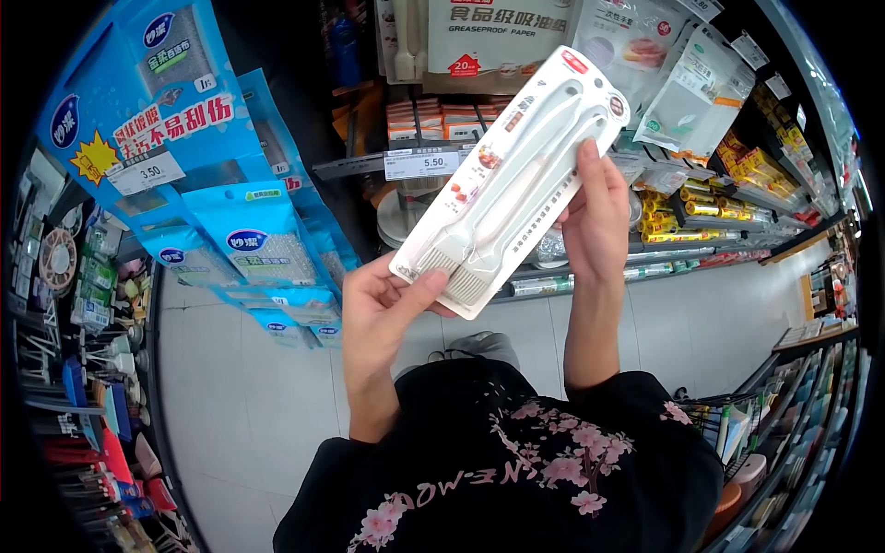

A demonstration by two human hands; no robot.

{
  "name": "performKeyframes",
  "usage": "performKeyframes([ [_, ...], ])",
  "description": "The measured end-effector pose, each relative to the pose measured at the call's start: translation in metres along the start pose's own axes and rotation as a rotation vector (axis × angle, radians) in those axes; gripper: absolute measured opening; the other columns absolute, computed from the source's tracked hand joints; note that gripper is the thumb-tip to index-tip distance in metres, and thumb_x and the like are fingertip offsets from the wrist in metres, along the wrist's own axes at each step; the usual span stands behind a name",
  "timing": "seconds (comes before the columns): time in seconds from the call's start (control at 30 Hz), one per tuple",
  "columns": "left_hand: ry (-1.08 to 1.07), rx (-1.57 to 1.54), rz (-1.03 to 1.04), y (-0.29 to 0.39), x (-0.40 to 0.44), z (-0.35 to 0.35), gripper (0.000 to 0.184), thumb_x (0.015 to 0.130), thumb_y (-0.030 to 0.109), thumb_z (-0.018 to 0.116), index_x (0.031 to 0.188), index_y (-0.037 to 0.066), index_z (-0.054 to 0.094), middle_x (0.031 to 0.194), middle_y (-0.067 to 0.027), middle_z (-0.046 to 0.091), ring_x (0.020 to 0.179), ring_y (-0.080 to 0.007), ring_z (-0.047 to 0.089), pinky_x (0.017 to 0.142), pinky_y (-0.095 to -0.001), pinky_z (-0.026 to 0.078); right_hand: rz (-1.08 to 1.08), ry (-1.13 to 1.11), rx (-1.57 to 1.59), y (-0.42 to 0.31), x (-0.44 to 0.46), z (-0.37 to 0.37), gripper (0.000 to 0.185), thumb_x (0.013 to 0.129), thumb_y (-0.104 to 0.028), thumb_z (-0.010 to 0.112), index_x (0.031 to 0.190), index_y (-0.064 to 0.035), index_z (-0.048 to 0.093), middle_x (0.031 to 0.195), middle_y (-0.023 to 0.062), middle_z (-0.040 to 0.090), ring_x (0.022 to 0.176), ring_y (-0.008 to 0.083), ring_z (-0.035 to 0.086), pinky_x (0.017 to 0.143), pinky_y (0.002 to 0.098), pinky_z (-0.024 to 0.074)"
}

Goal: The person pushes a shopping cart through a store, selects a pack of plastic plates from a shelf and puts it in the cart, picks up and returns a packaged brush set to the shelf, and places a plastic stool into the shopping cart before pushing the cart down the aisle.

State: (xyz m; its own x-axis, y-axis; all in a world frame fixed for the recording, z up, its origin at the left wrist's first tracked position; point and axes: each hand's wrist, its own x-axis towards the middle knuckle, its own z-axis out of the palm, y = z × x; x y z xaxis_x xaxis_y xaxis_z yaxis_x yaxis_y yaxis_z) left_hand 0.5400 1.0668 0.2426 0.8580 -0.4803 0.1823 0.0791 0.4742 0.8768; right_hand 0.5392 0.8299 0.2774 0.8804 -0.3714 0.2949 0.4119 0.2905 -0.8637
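Note:
Between my two hands is a white blister card with two pale basting brushes (516,189), tilted so that its bristle end points down to the left. My left hand (392,295) grips the bristle end, thumb on the front over the bristles. My right hand (595,207) pinches the upper right edge near the handles, thumb on the front and fingers mostly behind the card. Just behind the card hangs a shelf price tag (421,163) reading 5.50.
Blue packs of scouring cloths (249,230) hang on a display at the left, with a 3.50 tag (147,172). A greaseproof paper pack (498,37) and glove bags (696,92) hang at the back. Yellow boxed rolls (701,221) fill shelves at the right. A shopping basket (737,419) is at lower right.

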Motion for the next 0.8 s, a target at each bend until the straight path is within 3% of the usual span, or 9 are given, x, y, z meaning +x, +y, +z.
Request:
performKeyframes([
  [0.1, -0.025, 0.013, 0.025, -0.003, 0.001, 0.002, 0.030, 0.092, 0.005, 0.064, 0.117, -0.012, 0.061, 0.100, -0.0187, 0.071, 0.086, -0.0206, 0.071, 0.070, -0.0296, 0.061, -0.009, -0.007, -0.011, 0.003, -0.002, 0.020, 0.033, 0.100, -0.026, 0.058, 0.114, 0.0032, 0.062, 0.092, 0.0070, 0.071, 0.072, 0.0078, 0.066, 0.060, 0.0220, 0.0537],
  [0.2, 0.037, -0.049, 0.036, -0.004, 0.003, 0.009, 0.030, 0.093, 0.006, 0.064, 0.117, -0.012, 0.060, 0.100, -0.0184, 0.070, 0.087, -0.0208, 0.071, 0.071, -0.0301, 0.061, 0.047, -0.160, -0.113, 0.007, -0.023, 0.030, 0.033, 0.098, -0.019, 0.062, 0.120, 0.0054, 0.060, 0.111, 0.0107, 0.068, 0.097, 0.0117, 0.064, 0.086, 0.0275, 0.0522],
  [0.33, 0.110, 0.008, 0.084, -0.006, 0.004, 0.013, 0.033, 0.091, 0.007, 0.062, 0.117, -0.013, 0.058, 0.102, -0.0168, 0.070, 0.084, -0.0170, 0.070, 0.071, -0.0284, 0.058, 0.107, -0.239, -0.040, 0.015, -0.034, 0.030, 0.032, 0.099, -0.019, 0.060, 0.120, 0.0049, 0.060, 0.110, 0.0105, 0.068, 0.096, 0.0118, 0.065, 0.084, 0.0269, 0.0523],
  [0.8, 0.022, -0.104, 0.059, -0.013, 0.007, 0.016, 0.032, 0.091, 0.006, 0.065, 0.117, -0.012, 0.059, 0.102, -0.0188, 0.070, 0.088, -0.0223, 0.071, 0.071, -0.0305, 0.062, 0.089, -0.249, -0.071, 0.009, -0.029, 0.025, 0.032, 0.099, -0.020, 0.060, 0.121, 0.0044, 0.060, 0.109, 0.0096, 0.069, 0.095, 0.0116, 0.064, 0.083, 0.0266, 0.0521],
])
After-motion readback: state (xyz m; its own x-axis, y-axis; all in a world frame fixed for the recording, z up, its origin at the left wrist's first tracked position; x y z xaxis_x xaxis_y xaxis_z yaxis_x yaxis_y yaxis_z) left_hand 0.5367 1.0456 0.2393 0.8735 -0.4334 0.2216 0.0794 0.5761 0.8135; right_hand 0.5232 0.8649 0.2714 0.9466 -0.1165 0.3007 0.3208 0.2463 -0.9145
